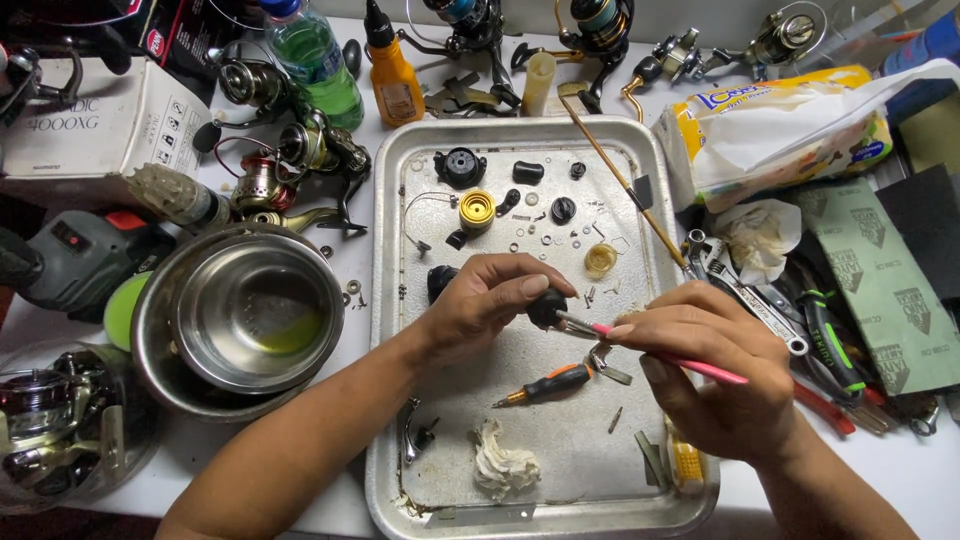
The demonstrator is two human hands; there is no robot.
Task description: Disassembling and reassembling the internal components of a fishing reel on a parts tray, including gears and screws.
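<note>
Small black part (546,308) pinched in left hand (490,305) fingertips above metal tray (390,300). Pink-handled brush (660,355) gripped pen-style by right hand (715,385), bristles touching the part. Orange-handled screwdriver (550,384) just below.

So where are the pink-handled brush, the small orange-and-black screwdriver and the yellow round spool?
pink-handled brush (690,366), head view, middle of the handle.
small orange-and-black screwdriver (556,383), head view, its grip.
yellow round spool (477,209), head view, its top face.

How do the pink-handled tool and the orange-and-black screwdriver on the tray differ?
The pink-handled tool is held in the right hand, its tip at the small black part in the left hand; the orange-and-black screwdriver lies loose on the metal tray. The pink one is slimmer, the screwdriver's handle thicker. Both are small hand tools.
</note>
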